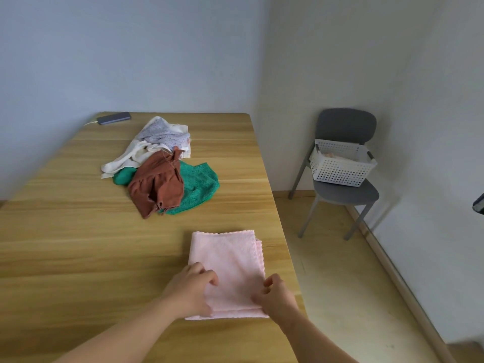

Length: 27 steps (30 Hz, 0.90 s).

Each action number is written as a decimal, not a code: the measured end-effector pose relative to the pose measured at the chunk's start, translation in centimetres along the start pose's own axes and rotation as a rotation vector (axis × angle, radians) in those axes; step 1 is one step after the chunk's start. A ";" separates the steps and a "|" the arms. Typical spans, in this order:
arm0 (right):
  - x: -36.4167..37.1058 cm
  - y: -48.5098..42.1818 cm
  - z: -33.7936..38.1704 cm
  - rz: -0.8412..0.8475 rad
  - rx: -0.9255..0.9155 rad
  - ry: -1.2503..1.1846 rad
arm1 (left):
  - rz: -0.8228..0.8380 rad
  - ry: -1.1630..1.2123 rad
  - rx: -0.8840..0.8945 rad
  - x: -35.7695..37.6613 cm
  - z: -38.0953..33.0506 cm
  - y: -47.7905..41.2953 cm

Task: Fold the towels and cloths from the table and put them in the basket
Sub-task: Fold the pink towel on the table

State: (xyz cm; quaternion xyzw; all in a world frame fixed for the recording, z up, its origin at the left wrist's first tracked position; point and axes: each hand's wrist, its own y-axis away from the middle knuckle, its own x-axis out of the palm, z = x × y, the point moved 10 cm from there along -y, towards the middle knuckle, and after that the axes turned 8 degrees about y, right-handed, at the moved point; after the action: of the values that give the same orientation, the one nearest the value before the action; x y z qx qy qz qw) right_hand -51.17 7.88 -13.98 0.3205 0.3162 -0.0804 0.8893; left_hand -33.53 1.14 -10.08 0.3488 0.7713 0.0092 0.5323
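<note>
1. Gripping the near left part of a soft pink towel (227,258) with scalloped edges, the person's left hand (192,289) has its fingers curled down onto the cloth, and its thumb sits at the fold.
2. The right hand (275,297) pinches the towel's near right edge, with the fingers bent in tight and the thumb against them. The two hands are close together, with a strip of towel between them.
3. The pink towel lies folded into a long rectangle on the light wooden table (78,244), near the table's right edge. Its layers sit slightly offset along the right side and the near end.
4. Farther back, toward the middle of the table, sits an unfolded heap. A rust-brown cloth (157,187) lies on top of a green terry towel (199,184), and behind them a cream cloth (131,155) is tangled with a lilac dotted cloth (162,133).
5. At the far left corner of the table lies a dark phone (114,118) with a pale cable (90,123) plugged into it.
6. Off to the right, well apart from the table, a white perforated plastic basket (340,171) stands on the seat of a grey chair (345,124) near the wall. Something pink lies inside the basket, too small to make out.
</note>
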 end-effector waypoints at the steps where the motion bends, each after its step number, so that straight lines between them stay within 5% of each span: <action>1: -0.1 0.0 0.0 -0.007 0.000 0.013 | -0.017 -0.029 0.017 0.0 0.0 0.1; 8: -1.4 0.8 1.3 -0.044 -0.029 -0.036 | -0.233 -0.042 0.090 -2.0 0.1 1.3; 15: -2.6 2.0 1.3 -0.101 -0.081 -0.095 | -0.224 -0.066 0.216 -1.0 -0.7 1.7; 19: -1.9 2.3 0.2 -0.135 -0.068 0.201 | -0.206 -0.106 0.238 -0.2 -0.5 2.0; 22: -2.1 3.2 2.9 -0.241 -0.261 0.443 | -0.192 -0.101 0.239 0.3 0.1 2.0; 27: 2.0 3.5 4.2 -0.027 -0.462 0.646 | -0.059 -0.255 0.248 1.3 0.0 2.2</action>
State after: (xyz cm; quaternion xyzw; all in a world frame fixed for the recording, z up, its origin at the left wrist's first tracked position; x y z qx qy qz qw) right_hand -46.29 8.12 -10.93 0.1169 0.5934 0.0861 0.7917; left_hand -32.63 3.47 -10.27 0.3873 0.7026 -0.1463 0.5788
